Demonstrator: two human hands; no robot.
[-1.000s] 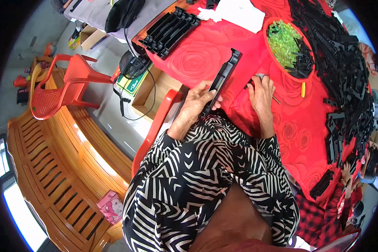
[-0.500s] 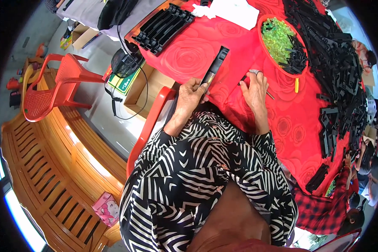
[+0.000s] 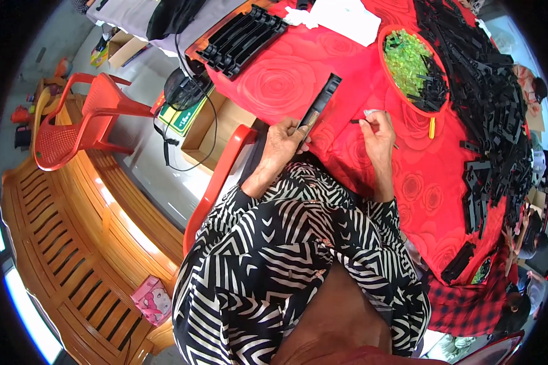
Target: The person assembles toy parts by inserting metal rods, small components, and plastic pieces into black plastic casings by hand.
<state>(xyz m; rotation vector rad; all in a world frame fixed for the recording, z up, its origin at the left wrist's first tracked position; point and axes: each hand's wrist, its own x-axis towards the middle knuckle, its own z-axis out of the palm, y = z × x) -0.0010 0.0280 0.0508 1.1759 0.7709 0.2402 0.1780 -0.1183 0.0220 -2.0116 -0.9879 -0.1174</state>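
Observation:
My left hand [image 3: 282,141] grips the lower end of a long, narrow black plastic piece [image 3: 324,97], which slants up and to the right over the near table edge. A yellowish strip shows inside it just above my fingers. To the right, my right hand [image 3: 379,135] is closed in a pinch over the red flowered tablecloth [image 3: 280,82]. A small greyish bit [image 3: 369,112] shows at its fingertips, too small to name. A thin dark rod [image 3: 355,121] shows on both sides of this hand; whether it is held or lies beneath cannot be made out.
An orange-rimmed bowl [image 3: 385,67] holds green pieces and small black parts. Black plastic parts [image 3: 487,97] heap along the right. Similar long pieces [image 3: 240,42] lie in a row at the far left, near white paper [image 3: 347,21]. A red chair [image 3: 106,106] and a carton [image 3: 231,128] stand left.
My right hand has gone from loosely spread fingers to a pinch. My left hand still holds the black piece, shifted slightly right. The whole view has moved a little.

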